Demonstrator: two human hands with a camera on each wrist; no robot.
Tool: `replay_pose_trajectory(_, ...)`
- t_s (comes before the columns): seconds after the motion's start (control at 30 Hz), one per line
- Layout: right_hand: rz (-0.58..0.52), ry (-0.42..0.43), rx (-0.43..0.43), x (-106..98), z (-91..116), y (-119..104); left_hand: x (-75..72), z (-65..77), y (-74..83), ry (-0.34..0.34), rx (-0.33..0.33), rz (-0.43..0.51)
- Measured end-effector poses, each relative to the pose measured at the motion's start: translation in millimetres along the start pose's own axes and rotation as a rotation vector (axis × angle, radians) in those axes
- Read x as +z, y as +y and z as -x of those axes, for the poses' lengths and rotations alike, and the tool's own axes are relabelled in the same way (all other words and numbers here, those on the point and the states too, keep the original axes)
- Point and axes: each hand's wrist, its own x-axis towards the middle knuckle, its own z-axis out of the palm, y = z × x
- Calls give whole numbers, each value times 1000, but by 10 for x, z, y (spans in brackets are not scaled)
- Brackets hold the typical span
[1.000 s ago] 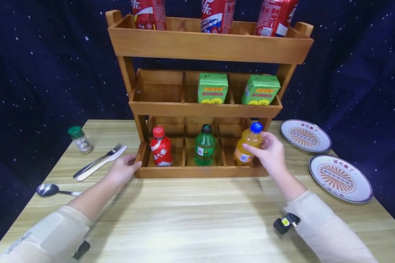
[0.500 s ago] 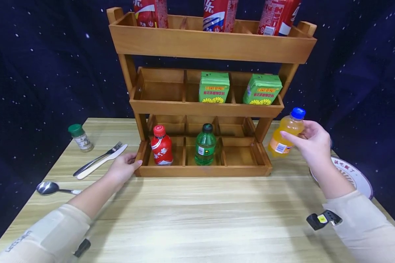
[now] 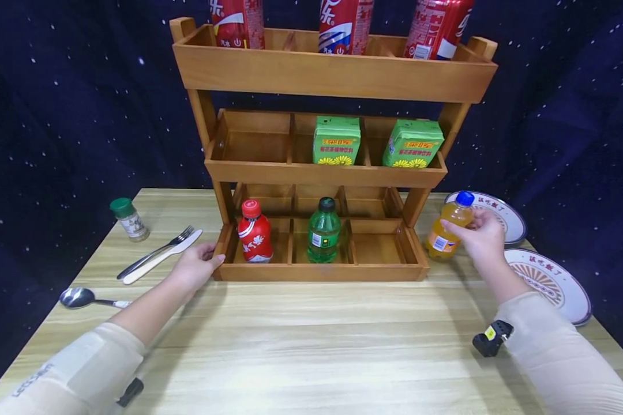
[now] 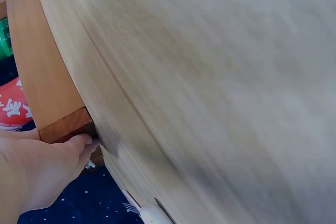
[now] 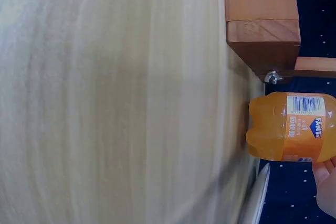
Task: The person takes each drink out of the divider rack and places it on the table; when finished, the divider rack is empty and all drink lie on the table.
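Note:
A three-tier wooden rack [image 3: 322,272] stands at the table's far side. My left hand [image 3: 194,268] grips its lower left front corner, and the left wrist view shows the fingers [image 4: 79,142] against that corner. To the right of the rack, my right hand [image 3: 483,236] holds an orange soda bottle [image 3: 443,242] with a blue cap by its upper part. The bottle is upright, low over the table; whether its base touches cannot be told. In the rack's bottom tier stand a red bottle [image 3: 255,236] at left and a green bottle [image 3: 323,233] in the middle.
Green drink cartons [image 3: 336,141] sit in the middle tier, red cans [image 3: 345,26] on top. Two plates [image 3: 555,282] lie at right, near the right forearm. At left are a shaker [image 3: 132,222], a fork [image 3: 158,251], a knife [image 3: 163,256] and a spoon [image 3: 80,298].
My right hand has lifted the orange soda bottle out of the bottom tier's right compartment, moved it right past the rack and lowered it. My left hand has stayed on the rack corner.

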Motion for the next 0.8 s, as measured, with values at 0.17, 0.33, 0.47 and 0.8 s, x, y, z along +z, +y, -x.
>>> replay_pose_trajectory(0.17,17,-7,29,14,23,15,4,8,2,1,1,7)
replay_pose_trajectory(0.33,35,-17,43,20,51,34,9,6,-4,4,6,1)
replay_pose_trajectory(0.47,66,-34,20,22,102,40,11,-3,-29,5,13,-4)
replay_pose_trajectory(0.8,-65,-29,-140,107,-313,928,3,-17,-55,7,26,-2)
